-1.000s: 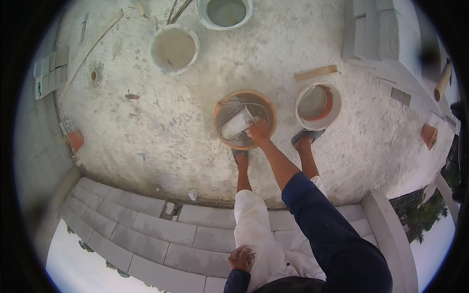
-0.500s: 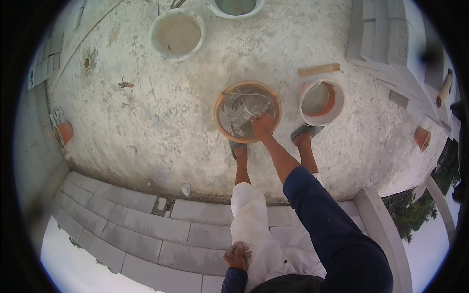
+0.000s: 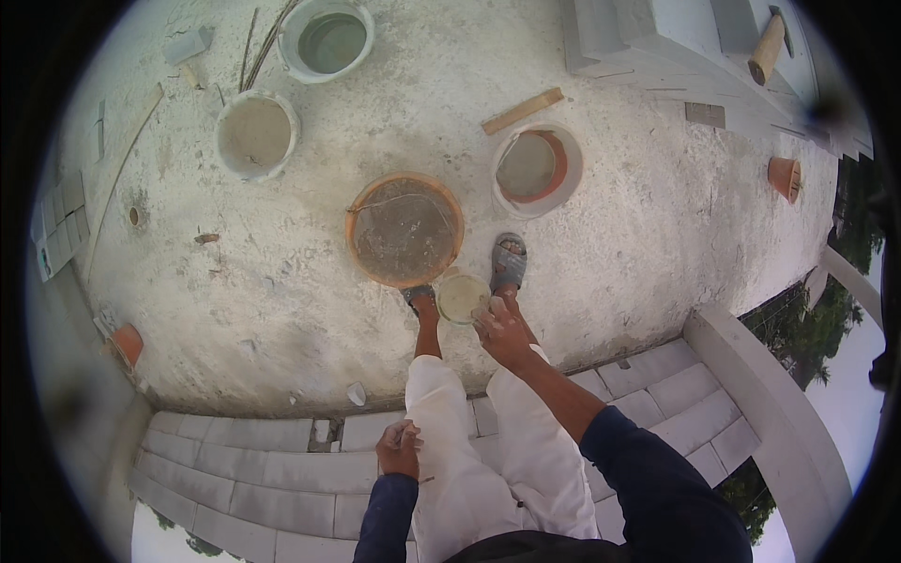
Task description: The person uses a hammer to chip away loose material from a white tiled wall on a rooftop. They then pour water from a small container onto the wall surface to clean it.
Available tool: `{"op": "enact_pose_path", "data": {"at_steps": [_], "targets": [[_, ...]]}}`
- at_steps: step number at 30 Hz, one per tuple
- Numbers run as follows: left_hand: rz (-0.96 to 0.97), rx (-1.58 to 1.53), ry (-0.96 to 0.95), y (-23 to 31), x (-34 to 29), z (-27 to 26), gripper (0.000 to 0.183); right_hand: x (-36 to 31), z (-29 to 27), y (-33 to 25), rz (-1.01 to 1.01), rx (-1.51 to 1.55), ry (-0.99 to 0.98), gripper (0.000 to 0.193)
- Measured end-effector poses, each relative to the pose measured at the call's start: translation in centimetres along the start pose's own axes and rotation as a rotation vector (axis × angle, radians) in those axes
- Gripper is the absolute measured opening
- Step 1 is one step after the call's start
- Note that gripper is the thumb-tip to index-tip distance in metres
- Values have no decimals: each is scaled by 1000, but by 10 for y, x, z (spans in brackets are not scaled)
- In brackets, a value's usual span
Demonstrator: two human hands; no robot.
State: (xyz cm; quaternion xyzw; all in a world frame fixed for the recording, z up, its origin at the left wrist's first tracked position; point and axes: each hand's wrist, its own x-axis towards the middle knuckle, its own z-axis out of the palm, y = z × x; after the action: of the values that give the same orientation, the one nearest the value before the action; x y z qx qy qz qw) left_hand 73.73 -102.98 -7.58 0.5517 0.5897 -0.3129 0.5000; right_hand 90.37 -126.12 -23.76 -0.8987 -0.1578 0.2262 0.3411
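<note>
My right hand point(image 3: 502, 331) is closed on the near right edge of a small pale round scoop tub point(image 3: 462, 298) with a greenish rim. It hangs above the floor between my sandalled feet, and its inside looks pale and cloudy. Just beyond it stands a wide orange basin point(image 3: 352, 236) of grey-brown liquid, with a thin strand lying across the surface. My left hand point(image 3: 399, 448) rests by my left thigh with its fingers curled together; what they hold, if anything, is hidden.
A white bucket point(image 3: 574, 178) with an orange band inside stands right of the basin, near a wooden strip point(image 3: 523, 110). Two white tubs, one point(image 3: 222, 141) with grey content and one point(image 3: 366, 56) with greenish water, stand far left. Pale blocks point(image 3: 282, 474) form a low wall beneath me.
My right hand has come out of the orange basin, now holding the small tub near my feet. My left hand has shifted left and up. The whole view has turned.
</note>
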Motion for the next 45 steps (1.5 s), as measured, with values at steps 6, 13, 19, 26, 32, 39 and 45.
{"op": "enact_pose_path", "data": {"at_steps": [6, 13, 19, 26, 32, 39, 45], "targets": [[-50, 303, -132, -54, 6, 55, 21, -62, -23, 103, 131, -331, -197, 26], [-68, 131, -51, -46, -5, 59, 21, -46, 0, 203, 402, -438, -471, 18], [-16, 163, -83, -20, -18, 60, 24, -62, -9, 215, 483, -353, -485, 21], [95, 96, -156, 20, -4, 11, 28, -86, -32, 174, 561, -374, -427, 25], [26, 100, -91, 45, 8, -50, 27, -101, -65, 125, 586, -358, -412, 22], [-21, 79, -26, 34, 12, -92, 28, -93, -75, 90, 497, -406, -453, 19], [-75, 61, -52, 6, 10, -111, 29, -78, -23, 89, 333, -472, -442, 17]]}}
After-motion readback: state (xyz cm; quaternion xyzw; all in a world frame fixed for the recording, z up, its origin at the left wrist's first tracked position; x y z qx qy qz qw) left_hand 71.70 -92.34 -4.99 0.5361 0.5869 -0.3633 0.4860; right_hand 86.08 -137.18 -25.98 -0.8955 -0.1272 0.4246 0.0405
